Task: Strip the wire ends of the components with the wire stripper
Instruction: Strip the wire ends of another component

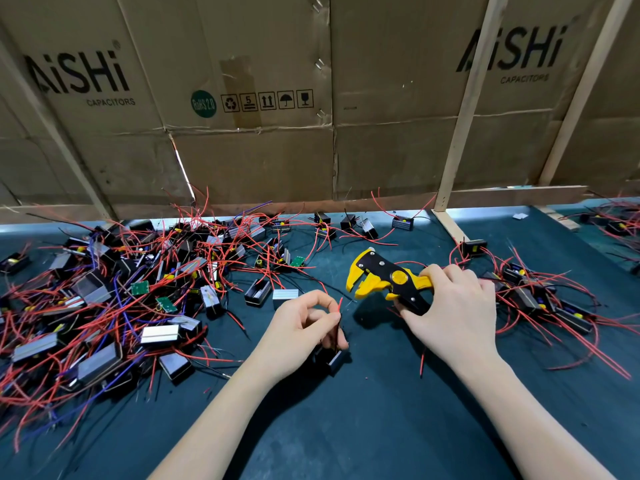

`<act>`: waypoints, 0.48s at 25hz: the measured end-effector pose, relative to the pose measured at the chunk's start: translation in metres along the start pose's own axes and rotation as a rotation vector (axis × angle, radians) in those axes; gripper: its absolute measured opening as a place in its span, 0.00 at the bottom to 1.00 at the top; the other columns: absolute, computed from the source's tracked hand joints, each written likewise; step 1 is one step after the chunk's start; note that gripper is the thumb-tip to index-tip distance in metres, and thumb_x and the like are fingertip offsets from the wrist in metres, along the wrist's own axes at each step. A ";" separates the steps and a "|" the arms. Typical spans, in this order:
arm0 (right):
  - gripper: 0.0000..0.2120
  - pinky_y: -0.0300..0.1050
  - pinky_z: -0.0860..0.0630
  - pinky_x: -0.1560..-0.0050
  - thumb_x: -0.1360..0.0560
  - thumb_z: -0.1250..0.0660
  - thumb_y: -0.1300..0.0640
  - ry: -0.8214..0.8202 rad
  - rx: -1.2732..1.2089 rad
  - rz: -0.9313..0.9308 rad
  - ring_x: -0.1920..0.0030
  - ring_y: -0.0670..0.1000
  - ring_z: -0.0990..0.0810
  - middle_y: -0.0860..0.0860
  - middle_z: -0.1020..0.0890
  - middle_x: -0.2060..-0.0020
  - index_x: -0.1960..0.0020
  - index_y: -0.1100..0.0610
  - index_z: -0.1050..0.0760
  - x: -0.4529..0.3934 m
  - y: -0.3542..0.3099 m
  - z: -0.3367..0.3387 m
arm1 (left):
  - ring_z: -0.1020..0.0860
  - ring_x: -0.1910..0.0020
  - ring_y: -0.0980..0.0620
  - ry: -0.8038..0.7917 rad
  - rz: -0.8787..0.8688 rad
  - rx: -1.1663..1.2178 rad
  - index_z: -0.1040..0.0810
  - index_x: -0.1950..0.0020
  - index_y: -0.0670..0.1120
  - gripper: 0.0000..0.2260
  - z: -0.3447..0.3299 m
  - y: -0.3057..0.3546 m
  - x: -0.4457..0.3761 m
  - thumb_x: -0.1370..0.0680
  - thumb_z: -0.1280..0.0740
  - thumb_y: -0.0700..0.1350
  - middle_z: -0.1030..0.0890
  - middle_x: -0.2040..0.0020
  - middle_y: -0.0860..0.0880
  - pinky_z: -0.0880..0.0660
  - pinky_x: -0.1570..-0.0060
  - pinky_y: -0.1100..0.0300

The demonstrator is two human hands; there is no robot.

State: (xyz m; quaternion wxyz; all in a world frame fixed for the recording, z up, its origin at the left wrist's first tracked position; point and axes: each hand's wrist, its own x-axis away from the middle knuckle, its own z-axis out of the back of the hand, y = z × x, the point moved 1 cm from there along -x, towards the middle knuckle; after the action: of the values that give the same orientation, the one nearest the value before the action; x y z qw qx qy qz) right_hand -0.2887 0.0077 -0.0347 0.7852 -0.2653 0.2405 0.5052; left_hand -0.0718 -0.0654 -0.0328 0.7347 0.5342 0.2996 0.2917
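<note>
My left hand [300, 329] pinches the red wire [340, 304] of a small black component [330, 358] that hangs just below my fingers, above the dark mat. The wire's end sticks up between thumb and forefinger. My right hand [453, 313] is closed on the handles of a yellow and black wire stripper [384, 277]. Its jaws point left and sit a short way right of the wire end, apart from it.
A big tangled heap of components with red and purple wires [114, 299] covers the mat's left side. A smaller heap [540, 299] lies to the right. Cardboard boxes [263, 98] and a wooden frame post [460, 133] wall off the back.
</note>
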 end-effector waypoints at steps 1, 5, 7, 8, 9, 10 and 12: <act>0.23 0.52 0.36 0.54 0.40 0.22 0.42 0.006 0.011 0.011 0.57 0.60 0.24 0.54 0.22 0.62 0.54 0.57 0.22 0.001 -0.001 0.000 | 0.28 0.71 0.55 -0.003 -0.007 -0.004 0.27 0.54 0.39 0.04 0.000 0.000 0.000 0.19 0.38 0.36 0.16 0.67 0.45 0.31 0.66 0.69; 0.23 0.52 0.35 0.53 0.40 0.22 0.42 0.020 -0.009 0.053 0.57 0.60 0.24 0.53 0.23 0.62 0.55 0.57 0.22 0.002 -0.007 -0.001 | 0.27 0.71 0.54 -0.007 -0.014 -0.024 0.26 0.55 0.41 0.04 0.000 0.000 0.000 0.19 0.37 0.37 0.16 0.66 0.45 0.30 0.65 0.67; 0.22 0.52 0.35 0.54 0.40 0.22 0.43 0.036 -0.022 0.078 0.58 0.59 0.25 0.53 0.24 0.62 0.55 0.56 0.22 0.002 -0.009 -0.001 | 0.26 0.71 0.53 0.002 -0.010 -0.024 0.26 0.55 0.42 0.05 0.000 -0.001 0.000 0.19 0.37 0.38 0.16 0.66 0.44 0.29 0.65 0.66; 0.22 0.52 0.35 0.54 0.39 0.23 0.42 0.048 -0.024 0.091 0.58 0.59 0.25 0.52 0.24 0.62 0.55 0.56 0.23 0.002 -0.009 -0.001 | 0.26 0.71 0.53 0.006 -0.009 -0.023 0.26 0.55 0.42 0.05 0.000 -0.001 -0.001 0.19 0.37 0.38 0.16 0.66 0.44 0.28 0.64 0.66; 0.22 0.52 0.35 0.54 0.39 0.24 0.41 0.057 -0.028 0.101 0.59 0.59 0.25 0.52 0.24 0.62 0.56 0.56 0.23 0.002 -0.010 0.000 | 0.26 0.71 0.52 0.010 -0.008 -0.025 0.26 0.55 0.42 0.05 0.000 -0.001 -0.001 0.19 0.37 0.38 0.16 0.66 0.44 0.28 0.65 0.66; 0.22 0.51 0.35 0.54 0.38 0.26 0.40 0.064 -0.033 0.109 0.59 0.59 0.25 0.52 0.24 0.63 0.56 0.56 0.23 0.002 -0.010 0.001 | 0.26 0.71 0.52 0.016 -0.006 -0.026 0.26 0.55 0.41 0.05 0.000 -0.002 -0.001 0.19 0.37 0.37 0.16 0.66 0.44 0.29 0.65 0.66; 0.22 0.51 0.35 0.55 0.36 0.31 0.37 0.073 -0.048 0.118 0.59 0.59 0.26 0.52 0.24 0.63 0.57 0.56 0.24 0.002 -0.011 0.002 | 0.26 0.71 0.53 0.028 0.000 -0.026 0.27 0.55 0.40 0.05 0.000 -0.002 -0.001 0.19 0.38 0.37 0.15 0.66 0.44 0.29 0.66 0.67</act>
State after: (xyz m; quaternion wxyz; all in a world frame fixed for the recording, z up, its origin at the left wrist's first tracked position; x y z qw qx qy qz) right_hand -0.2778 0.0068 -0.0329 0.7382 -0.2876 0.2722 0.5461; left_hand -0.0719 -0.0668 -0.0350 0.7374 0.5204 0.3060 0.3029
